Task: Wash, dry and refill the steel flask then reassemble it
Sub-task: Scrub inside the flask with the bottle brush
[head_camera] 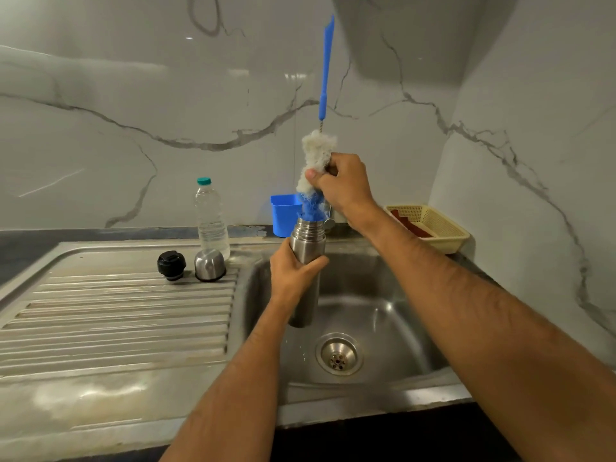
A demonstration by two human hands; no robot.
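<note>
My left hand [293, 271] grips the steel flask [307, 241] upright over the sink basin [383, 315], its mouth open. My right hand [343, 185] grips the white and blue bristle head of a bottle brush [316, 151], whose blue tip sits at the flask's mouth. The brush's blue handle [326, 68] points straight up. On the draining board [116, 311] to the left stand the black stopper [171, 265] and the steel cap cup [210, 265], side by side.
A plastic water bottle [210, 218] with a teal cap stands behind the steel cup. A blue plastic container [285, 215] sits behind the flask. A cream basket [433, 228] with something red in it rests at the back right. The drain [338, 355] lies below.
</note>
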